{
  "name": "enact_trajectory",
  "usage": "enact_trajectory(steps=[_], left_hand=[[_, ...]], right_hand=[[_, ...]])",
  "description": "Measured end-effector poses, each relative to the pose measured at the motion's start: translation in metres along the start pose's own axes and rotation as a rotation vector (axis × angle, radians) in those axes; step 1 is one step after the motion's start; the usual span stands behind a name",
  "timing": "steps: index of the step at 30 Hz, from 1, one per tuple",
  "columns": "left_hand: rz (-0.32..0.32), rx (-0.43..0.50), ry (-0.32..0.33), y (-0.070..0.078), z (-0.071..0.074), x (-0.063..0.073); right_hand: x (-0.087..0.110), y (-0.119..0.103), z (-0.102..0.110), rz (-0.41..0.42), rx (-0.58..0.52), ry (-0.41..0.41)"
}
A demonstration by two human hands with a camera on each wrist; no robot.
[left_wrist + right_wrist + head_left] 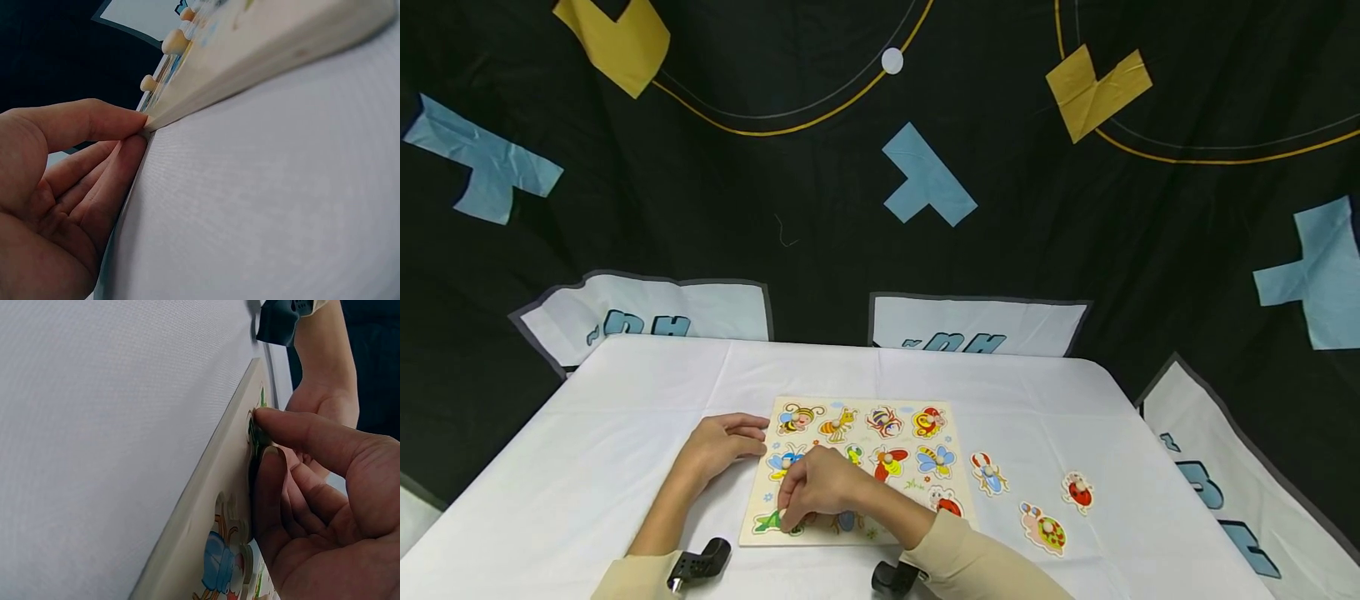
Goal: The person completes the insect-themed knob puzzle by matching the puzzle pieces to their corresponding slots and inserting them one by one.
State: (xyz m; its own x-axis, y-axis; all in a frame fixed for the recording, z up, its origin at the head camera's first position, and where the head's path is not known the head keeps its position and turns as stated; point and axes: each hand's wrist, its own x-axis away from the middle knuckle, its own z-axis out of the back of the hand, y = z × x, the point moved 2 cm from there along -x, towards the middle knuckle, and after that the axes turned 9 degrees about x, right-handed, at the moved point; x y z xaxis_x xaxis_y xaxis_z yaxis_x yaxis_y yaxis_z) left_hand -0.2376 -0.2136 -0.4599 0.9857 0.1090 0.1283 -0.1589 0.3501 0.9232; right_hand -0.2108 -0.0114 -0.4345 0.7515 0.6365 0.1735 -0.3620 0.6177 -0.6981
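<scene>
A wooden peg puzzle board (pixel 820 540) with colourful insect pictures lies on the white table. My right hand (pixel 827 483) is over its near left part, pinching a green puzzle piece (pixel 766 522) between thumb and fingers. In the right wrist view that green piece sits at its outline on the board, its knob hidden by the fingertips. My left hand (pixel 718 446) lies beside the board's left edge. Its thumb and fingertips (pixel 134 122) touch that edge, the fingers fairly straight. Near the right hand, a recess with a blue beetle picture (pixel 219 565) shows in the board.
Right of the board lie a blue-and-orange beetle piece (pixel 989 474), a red ladybird piece (pixel 1078 492) and a green-spotted bug piece (pixel 1043 530). Several knobbed pieces, such as a spider (pixel 885 422), sit in the board. A black curtain (pixel 820 250) hangs behind the table.
</scene>
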Motion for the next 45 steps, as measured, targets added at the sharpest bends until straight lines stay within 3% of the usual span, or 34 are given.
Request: enact_trajectory(steps=[25,36,45], left_hand=[[-0.001,0.000,-0.008,0.000,-0.001,0.002],[-0.021,-0.017,0.001,0.002,0.001,0.001],[-0.004,0.033,-0.002,0.001,-0.002,0.001]], right_hand=[[0.004,0.006,0.003,-0.002,-0.058,-0.018],[0.008,0.009,0.012,-0.021,-0.141,0.049],[0.015,0.021,0.027,-0.030,-0.131,0.091]])
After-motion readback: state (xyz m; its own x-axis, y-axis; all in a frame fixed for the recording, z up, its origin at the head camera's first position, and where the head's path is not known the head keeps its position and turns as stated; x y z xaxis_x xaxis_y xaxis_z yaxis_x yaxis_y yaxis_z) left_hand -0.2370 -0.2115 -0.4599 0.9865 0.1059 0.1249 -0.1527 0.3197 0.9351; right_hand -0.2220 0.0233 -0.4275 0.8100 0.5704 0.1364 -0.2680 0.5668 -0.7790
